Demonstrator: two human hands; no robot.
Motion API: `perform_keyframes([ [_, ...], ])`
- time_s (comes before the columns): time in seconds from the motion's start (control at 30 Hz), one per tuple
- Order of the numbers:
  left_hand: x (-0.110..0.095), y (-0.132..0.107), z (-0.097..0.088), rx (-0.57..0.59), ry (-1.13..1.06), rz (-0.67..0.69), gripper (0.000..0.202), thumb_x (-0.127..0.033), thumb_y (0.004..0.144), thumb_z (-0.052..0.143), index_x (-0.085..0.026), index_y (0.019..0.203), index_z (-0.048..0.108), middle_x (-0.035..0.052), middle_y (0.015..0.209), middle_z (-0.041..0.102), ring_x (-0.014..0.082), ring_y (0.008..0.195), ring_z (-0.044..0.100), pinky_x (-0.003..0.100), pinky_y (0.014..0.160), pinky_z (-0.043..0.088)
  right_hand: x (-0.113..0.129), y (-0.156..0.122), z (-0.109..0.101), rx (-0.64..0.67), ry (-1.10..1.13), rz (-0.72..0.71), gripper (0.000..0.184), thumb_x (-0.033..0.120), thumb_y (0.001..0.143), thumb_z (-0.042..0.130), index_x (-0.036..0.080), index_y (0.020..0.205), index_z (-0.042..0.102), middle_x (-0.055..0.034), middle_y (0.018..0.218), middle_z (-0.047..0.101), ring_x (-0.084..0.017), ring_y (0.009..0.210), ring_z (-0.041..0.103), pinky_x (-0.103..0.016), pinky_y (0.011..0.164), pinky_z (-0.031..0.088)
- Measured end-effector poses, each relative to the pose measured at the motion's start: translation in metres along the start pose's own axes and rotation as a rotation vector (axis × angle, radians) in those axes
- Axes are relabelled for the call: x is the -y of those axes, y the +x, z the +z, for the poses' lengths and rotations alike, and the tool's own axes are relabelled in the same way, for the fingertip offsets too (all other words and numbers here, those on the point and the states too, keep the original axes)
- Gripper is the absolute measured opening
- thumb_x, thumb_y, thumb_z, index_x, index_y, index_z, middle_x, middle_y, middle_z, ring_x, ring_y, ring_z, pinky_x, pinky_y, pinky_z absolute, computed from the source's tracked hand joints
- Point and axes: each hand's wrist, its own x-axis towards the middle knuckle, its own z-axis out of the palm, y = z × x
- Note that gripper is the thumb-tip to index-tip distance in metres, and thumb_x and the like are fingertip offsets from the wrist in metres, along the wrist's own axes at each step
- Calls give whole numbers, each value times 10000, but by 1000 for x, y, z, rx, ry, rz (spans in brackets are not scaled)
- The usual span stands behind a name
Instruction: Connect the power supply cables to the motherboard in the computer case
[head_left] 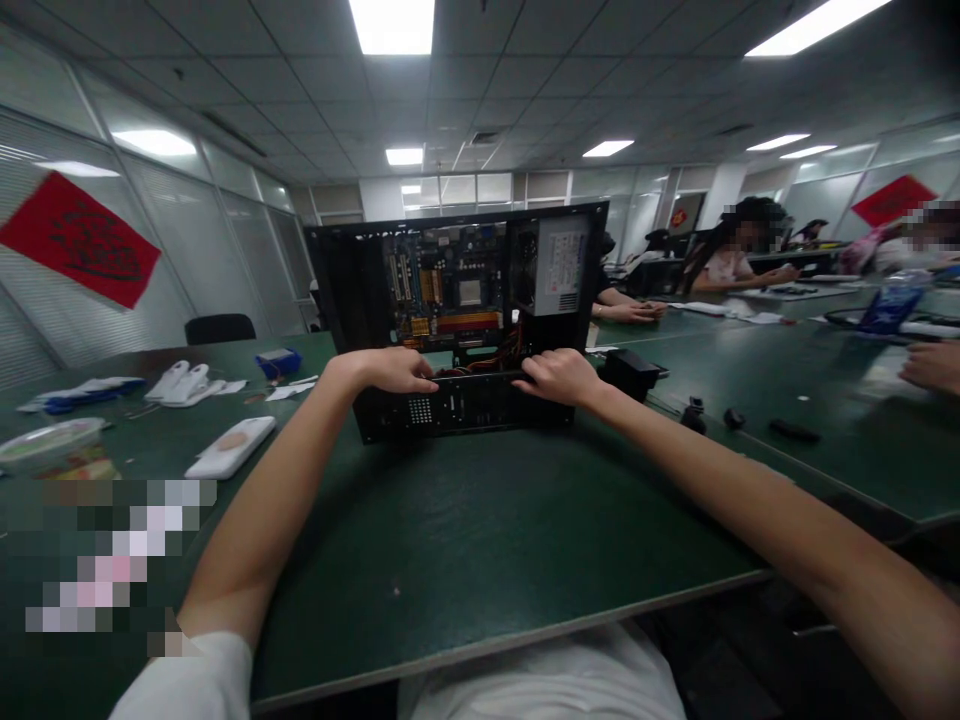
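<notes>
A black computer case (465,408) stands on the green table in front of me, its open side facing up and toward me. Inside it I see a motherboard (465,260) with a square silver processor area, and a power supply (564,265) with a white label at the upper right. Cables (512,350) bunch near the lower rim. My left hand (391,370) grips the near rim of the case, fingers curled over into it. Farther right on the same rim, my right hand (559,375) is closed over the edge. Fingertips inside the case are partly hidden.
On the green table (480,560), a white phone-like item (231,447), a plastic tub (52,445) and white slippers-like objects (184,383) lie left. A black box (634,372) and small black parts (694,415) are right. Other people sit along the table's right side.
</notes>
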Motion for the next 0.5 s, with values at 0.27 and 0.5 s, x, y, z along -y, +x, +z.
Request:
perform_keyframes([
  [0.27,-8,-3,-1,20,65,-32,526,-537,886,447,-202,1225,672,101,1126,708,234,926,649,286,739,469,15,-14,-8,-50,39,80,417,417,1004,357,112,1024,642,-131,887,684,-239,809,591,-344,733,301],
  [0.5,-3,-10,8,6,-8,-12,621,-567,872,476,-210,1373,557,103,1327,619,249,1137,601,301,921,456,27,-25,-6,-155,156,149,400,371,991,404,81,1177,609,-152,1063,674,-258,928,576,-364,835,360],
])
